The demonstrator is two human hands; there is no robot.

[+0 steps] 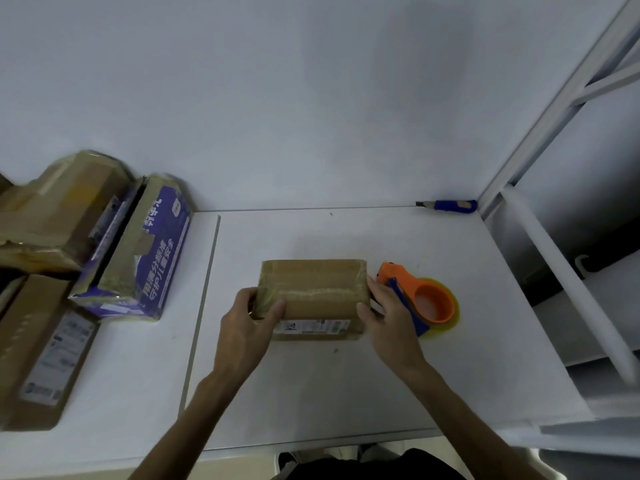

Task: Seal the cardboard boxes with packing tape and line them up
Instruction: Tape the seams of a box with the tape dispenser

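Here the left hand and right hand are clamping the taped box by its ends. Likely they are steadying it for lining up.

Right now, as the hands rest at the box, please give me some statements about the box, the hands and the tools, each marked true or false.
1. The left hand and the right hand both hold the small brown box. True.
2. The orange tape dispenser lies left of that box. False: it lies to its right, beside the right hand.
3. A blue knife lies at the far right corner of the table. True.
4. The purple box is stacked on the small brown box. False: it lies apart, far to the left.
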